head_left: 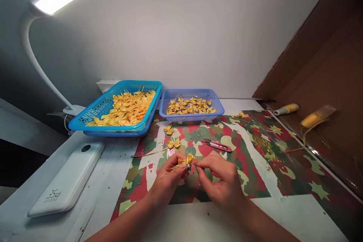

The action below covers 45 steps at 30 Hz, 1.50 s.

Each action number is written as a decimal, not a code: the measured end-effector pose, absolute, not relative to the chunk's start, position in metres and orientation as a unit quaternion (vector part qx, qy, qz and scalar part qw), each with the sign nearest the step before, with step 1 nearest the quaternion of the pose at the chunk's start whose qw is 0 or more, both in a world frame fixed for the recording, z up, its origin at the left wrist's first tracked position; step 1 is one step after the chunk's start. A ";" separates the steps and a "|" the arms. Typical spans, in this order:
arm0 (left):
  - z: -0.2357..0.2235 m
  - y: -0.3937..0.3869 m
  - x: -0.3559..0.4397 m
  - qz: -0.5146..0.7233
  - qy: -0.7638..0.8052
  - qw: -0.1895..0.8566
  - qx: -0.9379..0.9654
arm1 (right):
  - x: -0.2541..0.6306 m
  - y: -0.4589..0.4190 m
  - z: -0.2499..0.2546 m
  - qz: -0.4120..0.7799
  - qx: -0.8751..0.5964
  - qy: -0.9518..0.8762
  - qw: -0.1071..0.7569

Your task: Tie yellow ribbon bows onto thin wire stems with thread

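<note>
In front of the purple basket [191, 117], my left fingers [173, 161] are pinching a yellow bow [190, 158], my right fingers [208, 162] pressing together beside it, hold unclear; it's looking unfinished, two bows [174, 143] waiting nearer the basket.

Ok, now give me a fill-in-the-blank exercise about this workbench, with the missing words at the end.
1. The left hand holds a yellow ribbon ____.
2. The snips lie closer to the right hand than to the ____ hand.
3. In the picture, the violet-blue basket stands to the ____ of the turquoise basket.
4. Above the digits 20000, the white power bank is marked ____.

Missing words: bow; left; right; 35W.
</note>
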<state>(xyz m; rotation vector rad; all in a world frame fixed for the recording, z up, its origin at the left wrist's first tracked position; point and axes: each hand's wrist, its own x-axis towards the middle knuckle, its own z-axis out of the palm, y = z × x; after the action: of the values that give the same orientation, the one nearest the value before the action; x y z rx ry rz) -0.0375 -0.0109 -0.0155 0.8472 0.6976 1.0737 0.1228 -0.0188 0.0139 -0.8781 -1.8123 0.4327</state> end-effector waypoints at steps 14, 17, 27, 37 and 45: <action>0.002 -0.013 -0.045 0.471 0.309 0.614 0.553 | 0.126 -0.017 0.014 0.196 -0.319 -0.768 0.520; 0.001 -0.014 -0.045 0.465 0.315 0.619 0.549 | 0.126 -0.017 0.014 0.196 -0.319 -0.768 0.519; -0.002 -0.013 -0.044 0.449 0.306 0.723 0.426 | 0.127 -0.014 0.009 0.221 -0.335 -0.765 0.503; -0.001 -0.010 -0.039 0.414 0.259 0.801 0.346 | 0.124 -0.014 0.002 0.294 -0.378 -0.727 0.492; -0.010 -0.008 -0.041 0.381 0.232 0.863 0.236 | 0.121 -0.013 -0.009 0.376 -0.426 -0.678 0.467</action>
<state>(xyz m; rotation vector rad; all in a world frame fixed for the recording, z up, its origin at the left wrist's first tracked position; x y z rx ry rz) -0.0408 -0.0078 -0.0101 0.4951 0.4854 0.7998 0.1206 -0.0133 -0.0086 -1.0443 -1.6638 0.9233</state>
